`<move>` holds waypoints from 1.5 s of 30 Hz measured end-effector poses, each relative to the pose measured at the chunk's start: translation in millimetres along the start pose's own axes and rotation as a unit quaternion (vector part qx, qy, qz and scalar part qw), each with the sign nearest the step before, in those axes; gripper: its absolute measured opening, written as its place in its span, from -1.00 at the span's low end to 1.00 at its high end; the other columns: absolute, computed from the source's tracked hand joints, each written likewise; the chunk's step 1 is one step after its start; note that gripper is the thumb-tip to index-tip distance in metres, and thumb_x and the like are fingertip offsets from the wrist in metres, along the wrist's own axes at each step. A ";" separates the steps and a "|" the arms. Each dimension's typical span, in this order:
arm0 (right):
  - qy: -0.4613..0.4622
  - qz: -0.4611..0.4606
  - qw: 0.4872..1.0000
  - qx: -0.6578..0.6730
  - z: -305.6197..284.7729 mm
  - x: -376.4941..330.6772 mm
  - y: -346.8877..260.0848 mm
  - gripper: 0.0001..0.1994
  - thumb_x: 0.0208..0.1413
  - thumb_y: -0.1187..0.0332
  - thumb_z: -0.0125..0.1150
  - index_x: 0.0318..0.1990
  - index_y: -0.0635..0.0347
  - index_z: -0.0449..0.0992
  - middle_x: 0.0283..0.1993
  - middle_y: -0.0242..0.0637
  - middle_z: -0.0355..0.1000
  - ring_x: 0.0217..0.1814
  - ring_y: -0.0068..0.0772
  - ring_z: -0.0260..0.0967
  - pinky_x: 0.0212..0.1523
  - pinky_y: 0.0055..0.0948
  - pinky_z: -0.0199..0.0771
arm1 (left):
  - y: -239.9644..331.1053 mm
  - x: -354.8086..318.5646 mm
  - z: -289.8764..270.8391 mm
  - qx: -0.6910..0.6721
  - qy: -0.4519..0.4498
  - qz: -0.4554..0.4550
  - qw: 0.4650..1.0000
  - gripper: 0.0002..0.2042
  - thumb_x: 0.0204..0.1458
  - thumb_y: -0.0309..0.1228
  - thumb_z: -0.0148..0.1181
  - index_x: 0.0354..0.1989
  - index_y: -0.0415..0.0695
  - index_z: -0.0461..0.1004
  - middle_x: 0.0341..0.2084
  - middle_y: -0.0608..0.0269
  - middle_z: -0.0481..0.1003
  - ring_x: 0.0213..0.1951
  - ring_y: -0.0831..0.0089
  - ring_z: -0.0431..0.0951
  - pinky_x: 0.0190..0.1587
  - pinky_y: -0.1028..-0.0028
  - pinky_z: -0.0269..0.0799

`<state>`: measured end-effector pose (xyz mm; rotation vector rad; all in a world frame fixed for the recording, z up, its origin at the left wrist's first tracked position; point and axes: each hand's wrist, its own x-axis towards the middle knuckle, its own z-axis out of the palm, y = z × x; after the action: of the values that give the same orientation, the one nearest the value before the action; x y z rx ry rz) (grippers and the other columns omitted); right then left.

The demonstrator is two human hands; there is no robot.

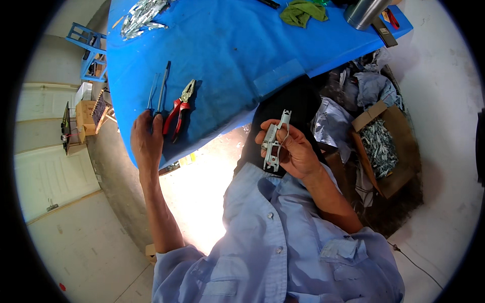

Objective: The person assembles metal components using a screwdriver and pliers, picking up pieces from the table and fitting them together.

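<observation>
My left hand [147, 136] rests at the left edge of the blue-covered table, fingers closed around the handle end of a screwdriver [163, 87]. A second, thinner shaft [152, 91] lies just left of it, its lower end by my fingertips; the handles are mostly hidden. Combination pliers [178, 112] with red and black grips lie right of that hand, jaws pointing away from me. Over my lap, my right hand [299, 151] holds up a narrow silvery metal bracket [273, 144] with slots and cut-outs, pinched between thumb and fingers.
A pile of metal pieces [144, 17] sits at the table's far left. A green cloth [303, 12] and a steel flask [366, 12] are at the far right. Beside my right arm, a cardboard box [404, 166] holds many metal parts, with crumpled bags [376, 88] behind it.
</observation>
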<state>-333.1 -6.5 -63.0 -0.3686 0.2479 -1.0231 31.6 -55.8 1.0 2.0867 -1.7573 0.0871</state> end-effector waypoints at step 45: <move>0.228 -0.095 0.897 -0.367 31.0 -1.4 29.6 -0.76 0.38 0.39 0.22 0.04 0.42 0.52 -0.09 -0.26 0.58 -0.08 -0.54 0.55 -0.05 -0.46 0.71 | 160.5 -97.1 26.7 -0.361 -0.179 0.038 0.915 -0.94 0.25 -0.53 0.24 -0.22 -0.26 0.58 -0.46 0.05 0.65 -0.44 0.20 0.71 -0.38 0.38 0.56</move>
<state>-299.1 14.2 -46.9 -0.8468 1.0584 -1.1766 -147.3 5.8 -10.2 1.5404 -1.6958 -0.8456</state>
